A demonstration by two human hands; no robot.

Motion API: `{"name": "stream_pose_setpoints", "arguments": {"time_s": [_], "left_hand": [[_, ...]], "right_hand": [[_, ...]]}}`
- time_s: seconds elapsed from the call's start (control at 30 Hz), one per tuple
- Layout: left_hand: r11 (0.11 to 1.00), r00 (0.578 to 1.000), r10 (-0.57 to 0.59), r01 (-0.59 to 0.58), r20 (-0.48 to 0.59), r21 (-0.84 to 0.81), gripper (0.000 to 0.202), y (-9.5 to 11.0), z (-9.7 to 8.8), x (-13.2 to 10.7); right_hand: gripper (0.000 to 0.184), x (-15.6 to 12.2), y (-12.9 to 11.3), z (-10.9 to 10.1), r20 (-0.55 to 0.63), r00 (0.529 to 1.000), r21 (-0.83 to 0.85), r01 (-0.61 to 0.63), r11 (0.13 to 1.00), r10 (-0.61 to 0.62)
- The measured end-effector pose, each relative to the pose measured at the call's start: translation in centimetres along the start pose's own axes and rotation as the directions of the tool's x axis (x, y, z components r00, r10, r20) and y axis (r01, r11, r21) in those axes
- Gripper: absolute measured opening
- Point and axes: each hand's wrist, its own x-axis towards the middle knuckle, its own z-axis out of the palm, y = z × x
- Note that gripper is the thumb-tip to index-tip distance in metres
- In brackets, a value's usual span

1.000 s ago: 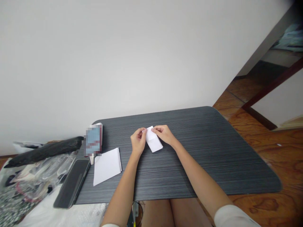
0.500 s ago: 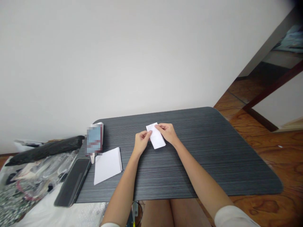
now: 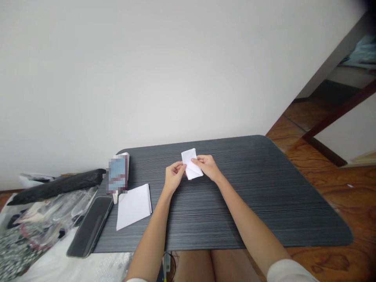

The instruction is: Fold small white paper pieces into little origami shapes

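A small folded piece of white paper (image 3: 190, 156) is held up over the middle of the dark table (image 3: 249, 188). My left hand (image 3: 174, 175) pinches its left edge between thumb and fingers. On the other side, my right hand (image 3: 208, 166) grips the right edge, its thumb lying on the front face. A faint crease shows low on the paper. The fingertips behind it are hidden. To the left of my left forearm lies a stack of white paper sheets (image 3: 133, 205).
A dark phone-like slab (image 3: 90, 226) lies at the table's left edge. Behind it is a partly blurred packet (image 3: 117, 172). Clear plastic bags (image 3: 66, 207) and a long black wrapped bundle (image 3: 58, 186) are left of the table. A white wall (image 3: 182, 70) stands behind.
The folded paper has turned more upright and shifted slightly up between my hands. My right thumb sits lower on its face, and the lower part now shows a crease.
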Motion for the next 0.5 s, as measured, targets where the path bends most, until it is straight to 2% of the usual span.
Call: {"name": "stream_pose_setpoints", "arguments": {"time_s": [0.23, 0.4, 0.5], "left_hand": [[0.997, 0.997, 0.032, -0.037, -0.072, -0.074, 0.028, 0.1, -0.5, 0.1], [0.987, 0.999, 0.037, -0.043, -0.037, -0.152, 0.018, 0.2, -1.0, 0.2], [0.984, 0.999, 0.025, -0.028, -0.021, -0.174, 0.016, 0.4, -1.0, 0.0]], "right_hand": [[0.036, -0.2, -0.1, -0.3, 0.202, 0.979, 0.124, -0.033, 0.992, 0.007], [0.017, -0.1, 0.1, -0.6, 0.221, 0.974, 0.138, 0.011, 0.990, -0.042], [0.016, -0.2, -0.1, -0.8, 0.199, 0.978, 0.086, 0.041, 0.995, -0.057]]}}
